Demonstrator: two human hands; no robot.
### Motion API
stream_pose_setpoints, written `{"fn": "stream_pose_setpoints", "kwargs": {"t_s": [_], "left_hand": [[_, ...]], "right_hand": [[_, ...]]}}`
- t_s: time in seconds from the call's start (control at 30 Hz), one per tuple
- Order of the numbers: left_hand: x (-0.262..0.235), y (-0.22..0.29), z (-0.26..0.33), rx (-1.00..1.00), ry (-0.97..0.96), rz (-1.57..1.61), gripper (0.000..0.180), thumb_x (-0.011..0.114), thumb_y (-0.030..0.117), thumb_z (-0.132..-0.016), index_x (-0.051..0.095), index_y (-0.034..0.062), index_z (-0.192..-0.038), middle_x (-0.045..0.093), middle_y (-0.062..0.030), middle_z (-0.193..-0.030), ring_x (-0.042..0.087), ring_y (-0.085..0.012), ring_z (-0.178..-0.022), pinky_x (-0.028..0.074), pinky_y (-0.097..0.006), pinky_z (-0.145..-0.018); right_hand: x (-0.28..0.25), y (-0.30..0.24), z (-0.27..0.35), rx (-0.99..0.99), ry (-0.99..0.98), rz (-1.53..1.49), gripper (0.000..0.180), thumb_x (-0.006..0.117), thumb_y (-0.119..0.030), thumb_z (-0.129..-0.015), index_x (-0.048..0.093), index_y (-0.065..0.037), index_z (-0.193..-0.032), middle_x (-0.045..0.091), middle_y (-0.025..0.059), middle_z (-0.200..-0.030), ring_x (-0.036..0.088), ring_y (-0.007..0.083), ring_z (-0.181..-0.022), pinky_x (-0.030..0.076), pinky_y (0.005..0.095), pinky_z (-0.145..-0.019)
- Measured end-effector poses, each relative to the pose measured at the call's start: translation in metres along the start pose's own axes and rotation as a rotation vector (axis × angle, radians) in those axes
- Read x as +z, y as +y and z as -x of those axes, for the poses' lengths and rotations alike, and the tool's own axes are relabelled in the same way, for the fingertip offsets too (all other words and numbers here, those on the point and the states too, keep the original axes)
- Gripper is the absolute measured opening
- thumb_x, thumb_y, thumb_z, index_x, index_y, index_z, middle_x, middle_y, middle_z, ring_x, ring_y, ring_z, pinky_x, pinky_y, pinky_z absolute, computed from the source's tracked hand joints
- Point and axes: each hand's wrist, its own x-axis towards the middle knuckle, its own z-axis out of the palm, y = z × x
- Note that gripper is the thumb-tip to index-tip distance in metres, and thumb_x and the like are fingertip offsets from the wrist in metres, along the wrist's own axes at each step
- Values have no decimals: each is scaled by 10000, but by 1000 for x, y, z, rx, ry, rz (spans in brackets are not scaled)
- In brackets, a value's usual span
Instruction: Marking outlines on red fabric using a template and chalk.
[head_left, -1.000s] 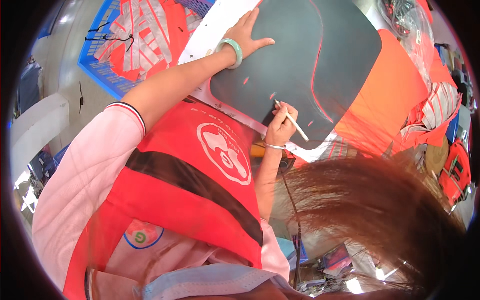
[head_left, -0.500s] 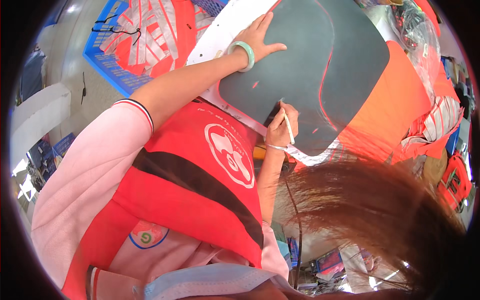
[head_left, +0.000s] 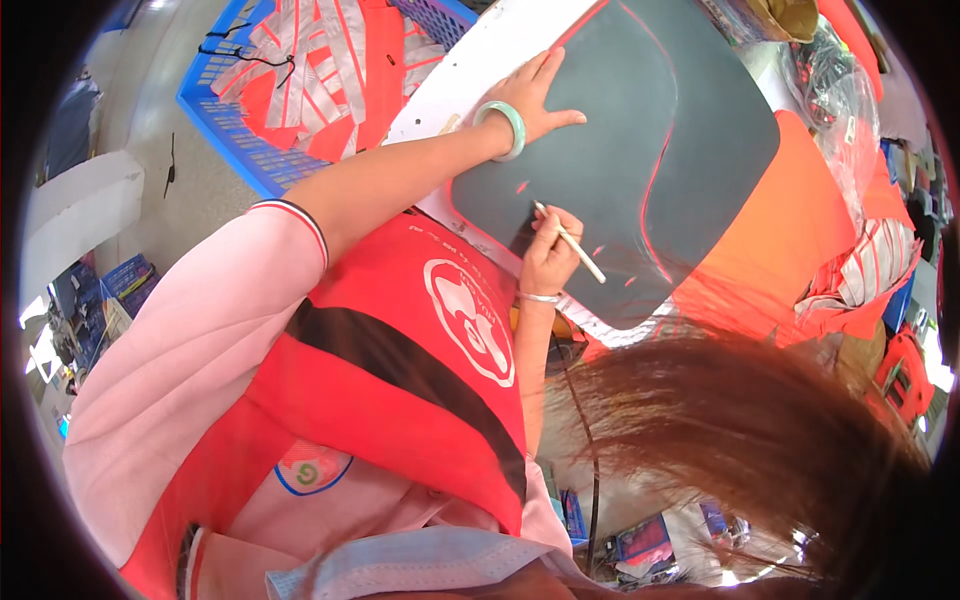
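A dark grey rounded sheet (head_left: 610,130) lies over orange fabric (head_left: 770,230) on a white board. One long curved red line and a few short red marks show on the sheet. My left hand (head_left: 535,103) lies flat near the sheet's upper left edge, fingers spread and thumb out, with a pale green bangle at the wrist. My right hand (head_left: 550,250) grips a slim white pencil-like marker (head_left: 584,257). Its tip touches or hovers just above the sheet, below the short red mark nearest my left hand; which of the two I cannot tell.
At the upper left stands a blue plastic basket (head_left: 225,135) of orange pieces with silvery strips (head_left: 345,60). A clear plastic bag (head_left: 835,100) and more striped orange pieces (head_left: 870,265) are on the right. Loose hair (head_left: 740,410) covers part of the lower right.
My right hand has shifted left along the sheet, and the marker now slants with its tip toward the upper left. My left hand keeps its place on the sheet. The whole view has shifted slightly.
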Motion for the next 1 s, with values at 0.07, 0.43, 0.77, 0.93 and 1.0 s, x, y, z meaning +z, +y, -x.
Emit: {"fn": "stream_pose_setpoints", "kwargs": {"t_s": [0.07,0.43,0.77,0.93,1.0], "left_hand": [[1,3,2,1,-3,-6,965,665,573,-703,231,96,-1421,310,-173,-1421,382,-338,-1257,349,-392,-1020],[-10,10,3,-56,-64,-13,963,654,557,-722,192,103,-1434,280,-146,-1438,350,-324,-1280,321,-388,-1044],[-10,7,3,-42,-63,25,953,663,536,-721,200,99,-1431,280,-131,-1441,343,-311,-1286,321,-382,-1044],[-14,3,4,-58,-39,3,956,666,529,-721,193,100,-1432,282,-145,-1438,340,-315,-1290,319,-381,-1047],[-15,11,5,-52,-84,17,978,684,509,-715,173,86,-1434,281,-163,-1436,331,-325,-1295,318,-383,-1048]], "right_hand": [[13,6,-3,-60,-4,109,169,485,-132,-932,569,13,-918,618,87,-779,572,122,-667,462,251,-611],[21,-4,-14,-449,-42,434,56,524,-78,-876,567,-45,-888,603,117,-820,598,299,-703,483,361,-635],[8,-30,-30,72,-305,434,208,449,-186,-912,589,-43,-854,605,159,-857,580,353,-777,459,416,-685],[-36,-9,-56,-50,100,172,153,449,-55,-873,591,-3,-852,581,108,-820,569,208,-771,460,310,-726],[-80,23,-68,-67,303,193,249,397,6,-795,598,0,-942,592,96,-811,578,195,-766,468,307,-730]]}}
